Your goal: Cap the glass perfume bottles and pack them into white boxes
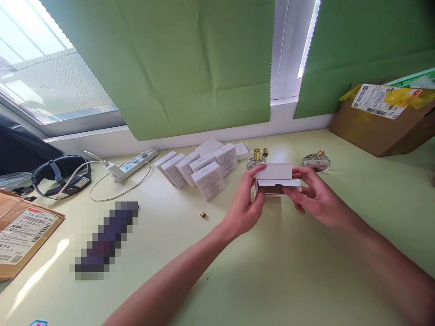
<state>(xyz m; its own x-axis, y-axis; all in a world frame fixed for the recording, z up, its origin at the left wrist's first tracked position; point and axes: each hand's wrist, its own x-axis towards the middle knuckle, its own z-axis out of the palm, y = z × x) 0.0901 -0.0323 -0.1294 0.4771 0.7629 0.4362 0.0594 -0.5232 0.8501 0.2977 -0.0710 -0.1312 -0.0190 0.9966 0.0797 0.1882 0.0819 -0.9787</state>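
Observation:
Between my two hands is a small white carton, its lid flap raised and its dark inside showing. My left hand grips the carton's left end, thumb in front. At the right end my right hand holds it, fingers behind and thumb at the front edge. Just behind the carton stands a glass perfume bottle with a gold top, partly hidden. A second round glass bottle is beyond my right hand. A small gold cap lies on the table left of my left hand.
Several white cartons stand in a leaning cluster at the back. Another small cap is near the first bottle. Leftward are a power strip with cables, a black headset, a blurred dark object and a parcel. A cardboard box sits back right.

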